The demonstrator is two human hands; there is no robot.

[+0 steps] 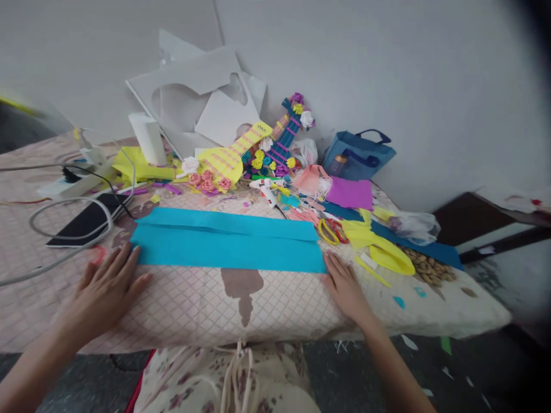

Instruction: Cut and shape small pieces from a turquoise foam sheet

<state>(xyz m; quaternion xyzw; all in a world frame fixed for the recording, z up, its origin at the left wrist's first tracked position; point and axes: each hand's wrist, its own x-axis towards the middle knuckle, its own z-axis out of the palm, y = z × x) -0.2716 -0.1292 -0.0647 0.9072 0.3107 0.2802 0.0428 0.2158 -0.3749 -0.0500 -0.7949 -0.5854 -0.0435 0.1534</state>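
A long turquoise sheet (232, 249) lies across the patterned tablecloth (189, 310), with a folded strip running along its far side. My left hand (107, 287) rests open at the sheet's left end, its fingertips at the edge and the thumb spread on the cloth. At the opposite end, my right hand (345, 287) lies open with its fingers against the sheet's lower right corner. Neither hand grasps anything.
Behind the sheet are a yellow paper guitar (226, 163), a blue one (284, 140) and a glue gun (267, 188). Scissors (329, 231), yellow material (379, 246) and nuts (428, 268) lie right. A dark tablet (88, 222) and cables are left.
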